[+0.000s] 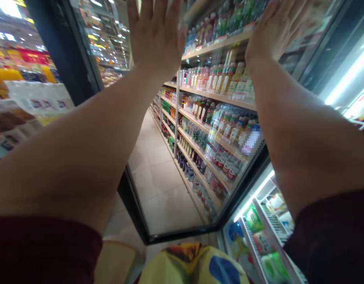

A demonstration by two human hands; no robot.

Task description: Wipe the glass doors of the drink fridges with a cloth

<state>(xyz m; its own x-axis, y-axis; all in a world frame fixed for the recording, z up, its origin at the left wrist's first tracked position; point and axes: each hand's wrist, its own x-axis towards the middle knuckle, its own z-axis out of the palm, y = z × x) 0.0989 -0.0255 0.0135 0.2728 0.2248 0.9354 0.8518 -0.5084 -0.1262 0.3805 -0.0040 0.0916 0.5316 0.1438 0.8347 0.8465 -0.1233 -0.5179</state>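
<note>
Both my arms reach up and forward at a black-framed glass door (182, 233) that stands swung open. My left hand (156, 37) is raised at the top, fingers stretched out and apart, the tips cut off by the picture's edge. Opposite it, my right hand (273, 33) is up with its fingers extended, blurred in part. Nothing shows in either hand. Both lie over the glass pane; whether the palms press on it I cannot tell. Bottle-filled shelves (217, 96) show through or in the glass between my forearms.
At lower right is a lit cooler (255, 197) with several green and white packs (275, 266) on wire shelves. Packaged goods (40, 96) stand at left. A yellow printed item (190, 264) is just below me. Pale floor tiles (167, 177) show in the pane.
</note>
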